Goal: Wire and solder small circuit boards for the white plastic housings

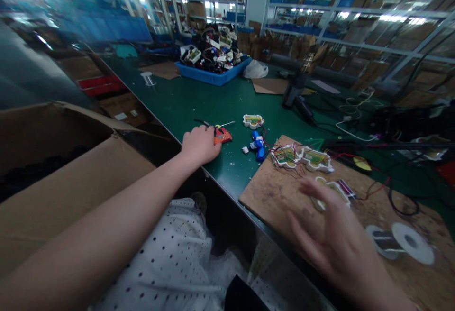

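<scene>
My left hand (201, 145) has its fingers wrapped round an orange tool (222, 135) at the bench's near edge. Just beyond it lies a thin screwdriver (227, 123). My right hand (334, 230), a little blurred, hovers over the brown board (265, 187) with thumb and fingers apart and nothing between them. Beyond that hand, a white-framed circuit piece (332, 192) rests on the board. Two wired white housings (316, 159) sit at the board's far edge. Blue wrapped cells (259, 145) and another white housing (253, 121) lie between my hands.
A blue tray (218, 77) heaped with parts stands farther back. A solder spool (400, 243) is at the right, and another spool (148, 79) at the back left. Cables and a black holder (295, 90) occupy the right rear. An open carton (71, 159) is at the left.
</scene>
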`<state>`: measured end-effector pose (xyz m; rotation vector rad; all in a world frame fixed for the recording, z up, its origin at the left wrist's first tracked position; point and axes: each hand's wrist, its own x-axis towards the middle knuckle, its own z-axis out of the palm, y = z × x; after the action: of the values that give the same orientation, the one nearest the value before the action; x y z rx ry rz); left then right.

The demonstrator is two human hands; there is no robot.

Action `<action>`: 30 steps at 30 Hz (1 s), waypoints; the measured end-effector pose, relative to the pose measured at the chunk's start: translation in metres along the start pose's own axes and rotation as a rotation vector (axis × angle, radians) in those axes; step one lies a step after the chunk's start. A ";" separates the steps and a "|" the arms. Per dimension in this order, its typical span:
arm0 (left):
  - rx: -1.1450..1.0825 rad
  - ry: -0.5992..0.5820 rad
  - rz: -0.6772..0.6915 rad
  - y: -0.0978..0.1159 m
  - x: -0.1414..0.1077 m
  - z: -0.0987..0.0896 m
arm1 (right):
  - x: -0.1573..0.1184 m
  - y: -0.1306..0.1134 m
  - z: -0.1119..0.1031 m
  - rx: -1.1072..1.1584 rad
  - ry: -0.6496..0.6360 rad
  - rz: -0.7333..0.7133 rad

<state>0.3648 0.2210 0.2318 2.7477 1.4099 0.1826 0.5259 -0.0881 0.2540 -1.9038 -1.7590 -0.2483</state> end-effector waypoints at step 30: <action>0.339 0.009 0.500 0.060 0.115 -0.027 | -0.001 0.005 0.062 0.393 -0.281 -0.034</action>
<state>0.4763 0.2794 0.2736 3.3358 0.7836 -0.0343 0.5175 -0.0583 0.1995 -1.6813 -1.8529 0.3475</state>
